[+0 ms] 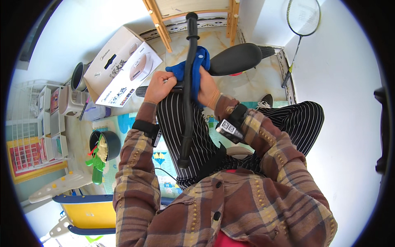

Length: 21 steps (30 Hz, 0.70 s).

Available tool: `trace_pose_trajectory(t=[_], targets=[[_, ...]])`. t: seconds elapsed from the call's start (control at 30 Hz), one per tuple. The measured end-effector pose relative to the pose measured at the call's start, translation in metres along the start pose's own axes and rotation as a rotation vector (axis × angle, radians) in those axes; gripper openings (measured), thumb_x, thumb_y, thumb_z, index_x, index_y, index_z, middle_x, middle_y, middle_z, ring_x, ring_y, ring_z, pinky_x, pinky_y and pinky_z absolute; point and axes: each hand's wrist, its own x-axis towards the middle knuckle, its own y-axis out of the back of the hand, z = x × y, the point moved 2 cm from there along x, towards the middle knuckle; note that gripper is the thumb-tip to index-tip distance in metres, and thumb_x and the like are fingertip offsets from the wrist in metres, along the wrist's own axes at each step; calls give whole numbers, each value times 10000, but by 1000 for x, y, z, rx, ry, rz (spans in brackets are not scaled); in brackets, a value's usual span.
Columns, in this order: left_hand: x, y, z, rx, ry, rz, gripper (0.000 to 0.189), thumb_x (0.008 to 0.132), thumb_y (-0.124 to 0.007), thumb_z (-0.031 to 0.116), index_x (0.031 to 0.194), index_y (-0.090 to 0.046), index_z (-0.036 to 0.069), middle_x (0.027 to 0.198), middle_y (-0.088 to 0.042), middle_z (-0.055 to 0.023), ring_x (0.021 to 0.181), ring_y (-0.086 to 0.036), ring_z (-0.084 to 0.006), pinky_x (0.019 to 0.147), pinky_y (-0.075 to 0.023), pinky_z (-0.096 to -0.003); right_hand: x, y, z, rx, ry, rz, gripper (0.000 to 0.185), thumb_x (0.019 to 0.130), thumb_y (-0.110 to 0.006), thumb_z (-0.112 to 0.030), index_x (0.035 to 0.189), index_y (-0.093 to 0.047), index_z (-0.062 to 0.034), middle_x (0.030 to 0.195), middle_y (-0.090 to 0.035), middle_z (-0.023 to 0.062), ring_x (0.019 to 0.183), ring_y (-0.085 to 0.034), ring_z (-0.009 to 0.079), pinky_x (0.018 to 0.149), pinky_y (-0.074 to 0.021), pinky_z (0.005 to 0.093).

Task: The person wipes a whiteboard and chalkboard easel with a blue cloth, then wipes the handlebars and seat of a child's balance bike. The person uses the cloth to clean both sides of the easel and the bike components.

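Observation:
Before me stands a child's balance bike, turned sideways, with a black handlebar (189, 83) running across my lap and a black saddle (236, 60) to the right. A blue cloth (195, 74) with a light round snap or button is bunched about the middle of the bike, behind and beside the handlebar. My left hand (161, 87) is curled at the cloth's left end, above the front wheel (141, 91), and pinches it. My right hand (208, 89) holds the cloth's right side; its fingers are partly hidden behind it.
A rice cooker carton (114, 58) leans at the left. Nearer are a dark pot (112, 145) with a green toy (99, 157) and a yellow-and-blue plastic panel (89, 214). A wooden stand (160, 27) is ahead. A badminton racket (296, 52) leans on the right wall.

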Motion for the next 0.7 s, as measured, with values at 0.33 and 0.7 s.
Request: trace_pose_trajectory(t=[0.33,0.7], targets=[[-13,8,-9,-113,69,151,283,829,-491,153,742,-644,-68,588,-562,-30,564,-502,-73,527,-398,-229,-16,38,-18,181,-167,97,377,974,-470,-319,1112,-568,18,1098,-639,155,1008,-631,264,923,-507,423],[-30,17,-5,-29,44,261,252,850,-506,119,747,-638,-70,621,-581,-39,551,-520,-88,513,-407,-232,55,2,49,-1025,393,-414,314,833,-660,-198,1120,-581,-99,940,-625,86,907,-584,184,809,-479,341]])
